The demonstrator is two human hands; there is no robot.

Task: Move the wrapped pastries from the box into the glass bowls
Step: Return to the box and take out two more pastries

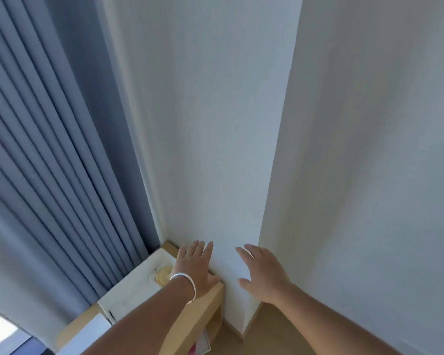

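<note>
A person's left hand point(194, 265), wearing a silver bangle point(185, 283), is reaching forward with fingers straight and spread, holding nothing, above the far edge of a wooden counter point(203, 311). The right hand point(263, 274) is hovering beside it, also spread and empty, in front of a white wall corner point(215, 149). A white box point(131, 285) is sitting on the counter by the grey curtain point(49, 162), showing a pale wrapped pastry point(162, 276) inside.
</note>
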